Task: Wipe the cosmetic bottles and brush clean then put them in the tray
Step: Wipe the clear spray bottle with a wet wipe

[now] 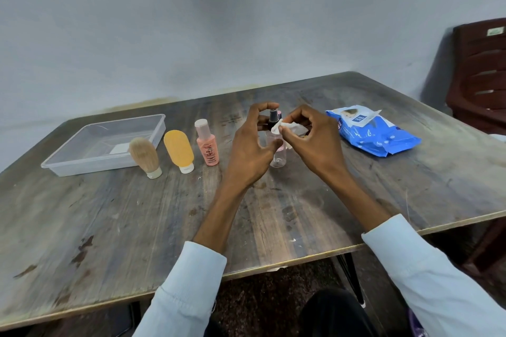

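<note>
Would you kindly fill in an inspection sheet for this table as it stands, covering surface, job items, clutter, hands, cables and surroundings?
Surface: worn wooden table, stained and scratched.
Job's things: clear tray at far left, holding no bottle or brush; brush, orange tube and pink bottle stand in a row beside it; clear spray bottle stands upright between the hands.
Clutter: blue wipes pack at right, flap open.
Hands: left hand grips the spray bottle; right hand pinches a white wipe against its black spray head.
Cables: nothing seen.
Surroundings: grey wall behind; dark brown chair at far right.
</note>
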